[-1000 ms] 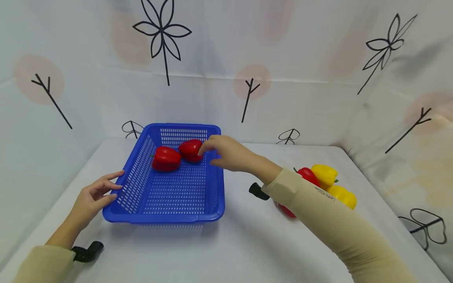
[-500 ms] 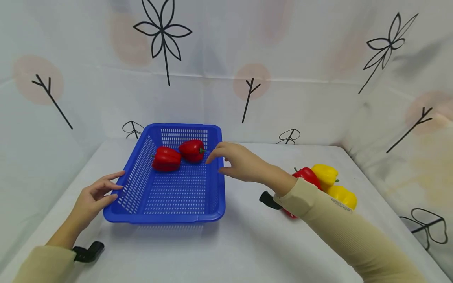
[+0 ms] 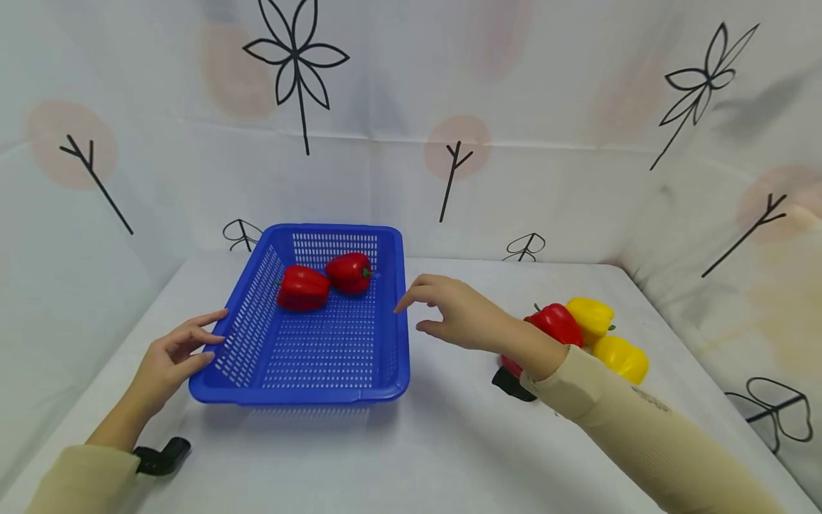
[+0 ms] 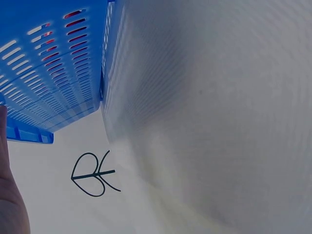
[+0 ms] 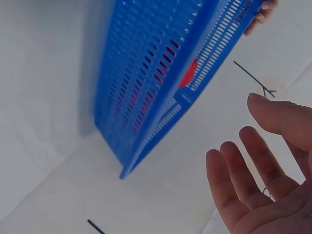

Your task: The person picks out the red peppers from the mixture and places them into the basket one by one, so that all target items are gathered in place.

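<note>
Left hand (image 3: 172, 355): fingers relaxed, touching the left rim of the basket (image 3: 298, 395). Right hand (image 3: 453, 311): near the right rim, fingers loosely parted. I count two red peppers (image 3: 303, 288) inside, toward the far end; yellow peppers (image 3: 621, 358) on the bench (image 3: 308, 464), right.

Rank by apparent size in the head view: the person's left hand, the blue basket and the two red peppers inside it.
1. Blue basket
2. Left hand
3. Nearer red pepper and farther red pepper: alike; nearness makes ranking unsure

No text can be read: the small print (image 3: 651, 400) on the right sleeve (image 3: 642, 432), perhaps lettering, is too blurred.
</note>
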Demonstrator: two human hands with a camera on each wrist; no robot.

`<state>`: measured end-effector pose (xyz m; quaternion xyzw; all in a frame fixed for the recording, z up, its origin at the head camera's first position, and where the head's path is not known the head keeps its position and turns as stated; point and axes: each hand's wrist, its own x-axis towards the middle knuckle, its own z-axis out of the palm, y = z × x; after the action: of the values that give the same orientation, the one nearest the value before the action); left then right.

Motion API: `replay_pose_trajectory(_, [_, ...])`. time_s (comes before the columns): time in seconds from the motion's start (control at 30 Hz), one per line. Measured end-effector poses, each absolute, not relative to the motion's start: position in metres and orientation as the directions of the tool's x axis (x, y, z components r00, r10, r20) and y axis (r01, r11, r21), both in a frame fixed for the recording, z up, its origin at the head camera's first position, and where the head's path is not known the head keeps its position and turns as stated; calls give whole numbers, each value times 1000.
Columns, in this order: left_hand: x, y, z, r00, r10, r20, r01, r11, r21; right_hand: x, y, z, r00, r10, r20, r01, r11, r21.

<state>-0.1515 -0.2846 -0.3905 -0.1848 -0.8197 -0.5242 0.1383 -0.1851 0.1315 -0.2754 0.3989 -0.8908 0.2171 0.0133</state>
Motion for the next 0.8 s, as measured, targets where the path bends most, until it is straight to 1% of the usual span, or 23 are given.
replay_pose_trajectory(0.43, [-151, -284, -390, -890, 157, 428, 453, 404, 794, -173, 158, -287, -729, -661, 178, -671, 638, -378])
replay_pose_trajectory(0.8, [-152, -285, -391, -880, 166, 445, 474, 381, 794, -169, 187, -299, -727, -652, 217, -679, 634, -370])
